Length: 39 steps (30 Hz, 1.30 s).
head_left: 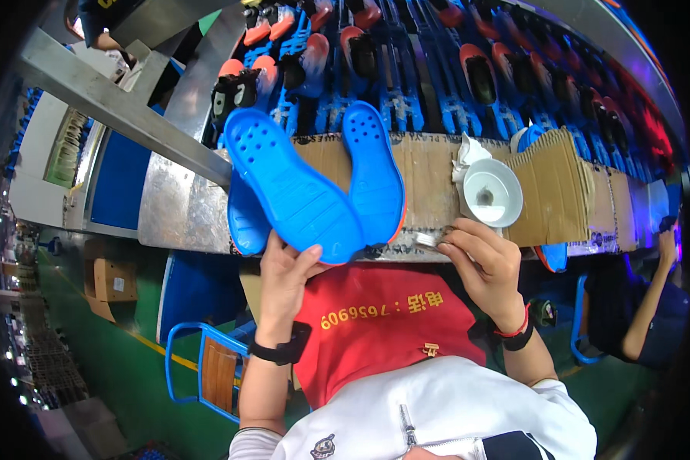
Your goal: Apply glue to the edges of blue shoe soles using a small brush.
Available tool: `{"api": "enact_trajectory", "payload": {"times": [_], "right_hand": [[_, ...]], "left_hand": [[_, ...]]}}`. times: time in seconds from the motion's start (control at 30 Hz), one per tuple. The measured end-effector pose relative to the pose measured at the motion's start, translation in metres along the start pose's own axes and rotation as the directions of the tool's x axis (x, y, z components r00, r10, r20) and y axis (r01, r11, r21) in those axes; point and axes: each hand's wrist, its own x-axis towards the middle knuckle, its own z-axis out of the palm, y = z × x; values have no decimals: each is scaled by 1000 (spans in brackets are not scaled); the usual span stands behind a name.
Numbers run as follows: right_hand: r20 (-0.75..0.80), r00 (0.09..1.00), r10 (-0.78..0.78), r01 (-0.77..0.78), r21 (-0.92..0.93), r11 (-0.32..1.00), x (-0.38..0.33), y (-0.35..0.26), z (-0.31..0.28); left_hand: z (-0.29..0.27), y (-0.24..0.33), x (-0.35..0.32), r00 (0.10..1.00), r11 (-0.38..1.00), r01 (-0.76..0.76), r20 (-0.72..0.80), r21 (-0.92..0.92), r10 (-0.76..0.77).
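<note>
My left hand (284, 280) is closed on the near end of a blue shoe sole (291, 188), with the thumb on its upper face. The sole is tilted up, and a group of holes shows at its far end. Part of another blue sole (245, 218) shows beneath it. A third blue sole with an orange edge (377, 172) lies beside it on the cardboard. Near the bench's front edge, my right hand (484, 264) pinches a small whitish piece (426, 240) whose kind I cannot make out. Just beyond that hand stands a white cup (520, 192) with clear liquid inside.
Crumpled white tissue (474, 150) touches the cup. Cardboard (552, 188) covers the bench to the right. Rows of black, white and orange shoes (479, 73) stand on blue racks beyond. A metal bar (130, 111) crosses at left. Another person's arm (648, 307) is at far right.
</note>
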Motion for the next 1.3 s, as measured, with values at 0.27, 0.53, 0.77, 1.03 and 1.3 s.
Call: {"api": "enact_trajectory", "payload": {"times": [0.27,0.53,0.77,1.03,1.3], "right_hand": [[51,981,-186,188,-33,982,8,-9,14],[117,970,-213,208,48,977,12,-11,17],[119,982,-147,134,113,984,11,-16,17],[115,984,-134,136,-18,990,11,-10,20],[78,988,-132,142,-147,979,15,-12,10]], "left_hand": [[52,-10,-16,915,882,-396,25,256,404],[57,-15,-29,869,800,-467,25,377,495],[55,-21,-29,839,748,-502,34,435,543],[56,-21,-26,845,761,-496,29,418,534],[57,-18,-22,827,726,-530,79,437,556]]}}
